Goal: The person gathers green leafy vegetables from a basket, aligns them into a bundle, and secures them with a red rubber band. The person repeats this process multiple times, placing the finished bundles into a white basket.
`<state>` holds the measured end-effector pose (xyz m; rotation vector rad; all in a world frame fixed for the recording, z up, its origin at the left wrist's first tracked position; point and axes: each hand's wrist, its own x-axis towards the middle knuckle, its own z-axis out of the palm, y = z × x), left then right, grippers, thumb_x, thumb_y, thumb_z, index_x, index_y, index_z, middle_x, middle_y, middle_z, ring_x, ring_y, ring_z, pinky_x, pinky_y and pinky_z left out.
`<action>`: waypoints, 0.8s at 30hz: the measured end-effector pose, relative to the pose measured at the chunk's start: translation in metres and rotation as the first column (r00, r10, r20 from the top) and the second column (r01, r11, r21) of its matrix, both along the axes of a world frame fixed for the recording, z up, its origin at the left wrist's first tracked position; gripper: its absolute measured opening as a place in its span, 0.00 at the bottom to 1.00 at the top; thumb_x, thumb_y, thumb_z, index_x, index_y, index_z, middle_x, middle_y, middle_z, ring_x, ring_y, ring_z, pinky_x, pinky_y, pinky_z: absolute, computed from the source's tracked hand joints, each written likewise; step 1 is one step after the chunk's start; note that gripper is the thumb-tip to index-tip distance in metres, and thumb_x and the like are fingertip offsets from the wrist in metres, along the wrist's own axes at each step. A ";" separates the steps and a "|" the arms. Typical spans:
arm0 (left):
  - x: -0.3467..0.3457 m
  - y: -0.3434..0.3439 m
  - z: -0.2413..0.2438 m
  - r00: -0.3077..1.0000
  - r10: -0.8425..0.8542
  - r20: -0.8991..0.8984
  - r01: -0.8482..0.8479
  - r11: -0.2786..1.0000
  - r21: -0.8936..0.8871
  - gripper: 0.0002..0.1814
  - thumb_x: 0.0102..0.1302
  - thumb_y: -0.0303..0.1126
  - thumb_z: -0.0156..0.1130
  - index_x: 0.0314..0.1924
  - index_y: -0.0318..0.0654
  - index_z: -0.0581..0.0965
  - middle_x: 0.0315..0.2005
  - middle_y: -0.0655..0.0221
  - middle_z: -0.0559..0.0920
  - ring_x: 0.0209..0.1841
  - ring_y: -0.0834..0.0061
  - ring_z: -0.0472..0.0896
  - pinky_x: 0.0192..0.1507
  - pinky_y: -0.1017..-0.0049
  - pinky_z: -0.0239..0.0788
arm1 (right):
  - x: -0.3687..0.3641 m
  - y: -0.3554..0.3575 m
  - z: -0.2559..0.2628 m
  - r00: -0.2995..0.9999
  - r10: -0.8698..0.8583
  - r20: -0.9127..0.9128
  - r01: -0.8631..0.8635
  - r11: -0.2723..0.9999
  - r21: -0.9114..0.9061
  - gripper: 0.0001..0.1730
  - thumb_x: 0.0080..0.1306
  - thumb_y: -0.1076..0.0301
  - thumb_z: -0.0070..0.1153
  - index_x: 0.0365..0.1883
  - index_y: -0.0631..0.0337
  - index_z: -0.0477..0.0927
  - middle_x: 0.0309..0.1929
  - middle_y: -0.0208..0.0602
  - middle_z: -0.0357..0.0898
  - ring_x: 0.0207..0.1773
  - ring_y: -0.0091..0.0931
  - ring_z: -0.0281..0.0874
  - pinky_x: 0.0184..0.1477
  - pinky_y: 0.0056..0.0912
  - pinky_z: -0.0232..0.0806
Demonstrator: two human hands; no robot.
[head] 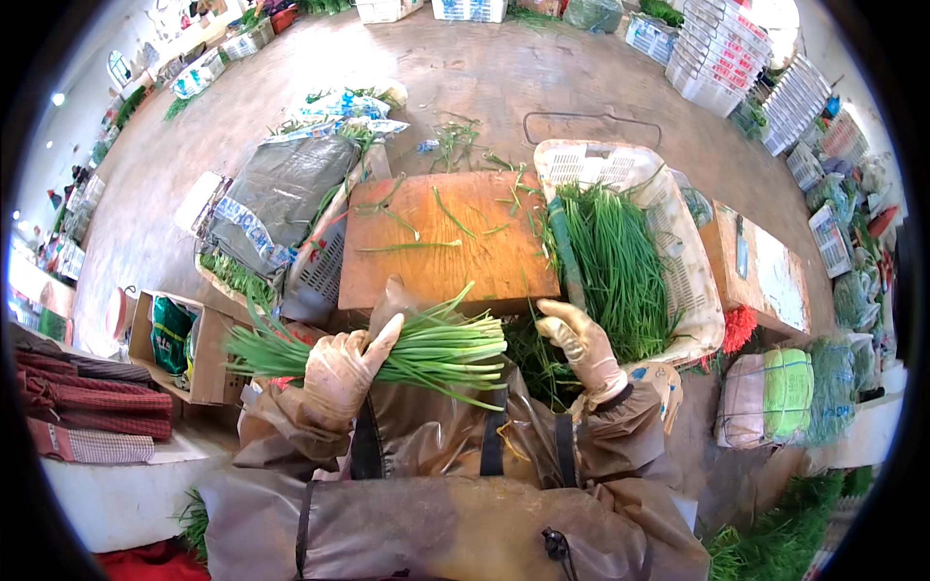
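Note:
My left hand [341,370], in a pale glove, is closed around a bunch of Chinese chives [436,345], whose pale cut ends point right and whose green tips point left. The bunch lies over my lap, just in front of the wooden board [443,232], which has loose stalks on it. My right hand [581,345], also gloved, is raised with fingers apart and slightly curled, beside a thin stalk. It is near the white plastic crate [701,290] that holds a pile of long green chives [614,261].
Left of the board stands a crate covered with grey plastic sheeting [287,189]. A cardboard box [218,356] is at my left. Another wooden block [755,269] bearing a knife [741,247] stands at the right, above wrapped bundles [787,396]. A metal hook [592,116] lies on the floor.

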<state>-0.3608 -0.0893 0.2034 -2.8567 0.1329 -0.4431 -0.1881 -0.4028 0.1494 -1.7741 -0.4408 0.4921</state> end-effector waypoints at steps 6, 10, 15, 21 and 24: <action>0.007 -0.012 0.002 0.990 -0.137 -0.014 0.137 0.990 0.028 0.36 0.56 0.28 0.59 0.68 0.59 0.70 0.26 0.76 0.72 0.27 0.74 0.75 0.30 0.70 0.67 | 0.001 0.027 0.013 0.923 0.368 0.115 -0.361 0.929 -0.079 0.20 0.61 0.54 0.67 0.46 0.58 0.82 0.42 0.39 0.83 0.48 0.33 0.81 0.53 0.33 0.70; -0.002 -0.006 0.005 0.996 -0.084 -0.024 0.085 0.996 0.031 0.36 0.56 0.27 0.59 0.67 0.61 0.70 0.26 0.76 0.72 0.28 0.73 0.75 0.30 0.69 0.67 | 0.017 -0.015 -0.005 0.952 0.161 0.260 0.019 0.818 -0.575 0.13 0.63 0.56 0.63 0.38 0.55 0.84 0.36 0.39 0.82 0.42 0.37 0.81 0.46 0.38 0.72; 0.006 -0.014 -0.006 0.999 -0.012 -0.045 0.016 0.996 0.089 0.38 0.57 0.28 0.59 0.70 0.63 0.67 0.24 0.75 0.71 0.26 0.73 0.74 0.29 0.70 0.67 | -0.022 -0.008 0.009 0.977 -0.054 0.207 0.077 0.991 -0.107 0.17 0.70 0.53 0.56 0.32 0.57 0.83 0.32 0.38 0.81 0.38 0.35 0.81 0.42 0.35 0.70; 0.022 -0.033 -0.012 0.997 -0.061 -0.049 0.068 0.986 0.152 0.40 0.59 0.28 0.58 0.72 0.62 0.63 0.23 0.76 0.70 0.24 0.75 0.72 0.27 0.71 0.67 | -0.044 0.035 0.025 0.739 0.078 0.669 0.261 0.882 -0.391 0.25 0.63 0.43 0.61 0.24 0.58 0.79 0.30 0.39 0.77 0.38 0.40 0.76 0.43 0.43 0.68; 0.022 -0.039 -0.010 0.999 -0.030 -0.037 0.034 0.994 0.103 0.39 0.58 0.27 0.59 0.71 0.64 0.65 0.25 0.74 0.72 0.24 0.73 0.74 0.26 0.70 0.68 | -0.037 0.035 0.022 0.885 0.000 0.466 0.220 0.882 -0.417 0.22 0.61 0.45 0.64 0.29 0.59 0.83 0.31 0.42 0.77 0.38 0.41 0.76 0.45 0.43 0.69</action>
